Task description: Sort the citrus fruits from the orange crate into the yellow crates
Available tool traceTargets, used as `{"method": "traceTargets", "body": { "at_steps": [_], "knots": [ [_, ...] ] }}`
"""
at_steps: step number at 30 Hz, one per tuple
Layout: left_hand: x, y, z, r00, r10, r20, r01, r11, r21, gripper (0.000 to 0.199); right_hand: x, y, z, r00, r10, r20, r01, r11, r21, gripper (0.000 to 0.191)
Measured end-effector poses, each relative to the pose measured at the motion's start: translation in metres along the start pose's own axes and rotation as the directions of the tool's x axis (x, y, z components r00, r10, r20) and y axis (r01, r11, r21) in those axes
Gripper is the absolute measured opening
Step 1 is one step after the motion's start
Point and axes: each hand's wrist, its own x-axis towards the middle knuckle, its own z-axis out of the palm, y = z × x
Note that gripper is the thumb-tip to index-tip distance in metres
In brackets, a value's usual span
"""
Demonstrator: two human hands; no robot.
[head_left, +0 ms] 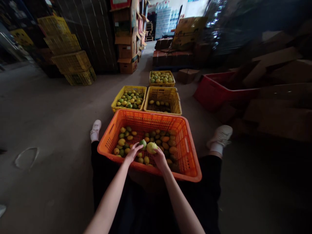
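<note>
Green fruit clamped in left fingers, yellow fruit in right fingers, tips unclear

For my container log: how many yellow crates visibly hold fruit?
3: the left crate and right crate, side by side beyond the orange crate, and the far crate behind the right one. Contents of the stacked crates are unclear.
</note>
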Motion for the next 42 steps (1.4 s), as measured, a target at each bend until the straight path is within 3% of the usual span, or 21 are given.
{"method": "traceTargets", "body": {
  "at_steps": [4,12,18,22,28,32,39,42],
  "knots": [
    [-0.001,0.000,0.000,0.998,-0.056,0.026,0.056,0.998,-0.012,0.037,-0.002,0.001,0.003,0.999,0.040,-0.017,-0.041,0.998,-0.040,0.037],
    [0.001,0.003,0.005,0.990,-0.132,0.050,0.135,0.989,-0.063,0.031,0.003,0.004,0.000,0.989,0.126,-0.074,-0.130,0.990,-0.054,0.022],
    [-0.005,0.003,0.006,0.995,-0.089,0.054,0.091,0.995,-0.035,0.035,0.000,0.000,0.005,0.988,0.156,-0.016,-0.155,0.988,0.018,0.016],
    [-0.005,0.004,0.005,0.995,-0.088,0.055,0.090,0.995,-0.046,0.030,-0.003,-0.006,0.007,0.976,0.216,-0.039,-0.212,0.974,0.076,0.016],
    [0.000,0.009,0.004,0.984,-0.171,-0.047,0.161,0.973,-0.167,0.032,-0.006,-0.013,0.013,0.973,0.206,-0.100,-0.192,0.972,0.134,0.012],
    [0.002,0.008,0.003,0.971,-0.217,-0.101,0.199,0.966,-0.163,0.032,-0.007,-0.014,0.014,0.969,0.207,-0.136,-0.190,0.973,0.129,0.014],
    [0.000,0.011,0.004,0.984,-0.176,0.006,0.175,0.973,-0.149,0.034,-0.003,-0.011,0.008,0.957,0.224,-0.185,-0.206,0.972,0.108,0.021],
    [0.000,0.011,0.003,0.978,-0.210,-0.022,0.205,0.969,-0.136,0.033,-0.001,-0.008,0.007,0.950,0.233,-0.209,-0.218,0.972,0.091,0.024]
  ]
}}
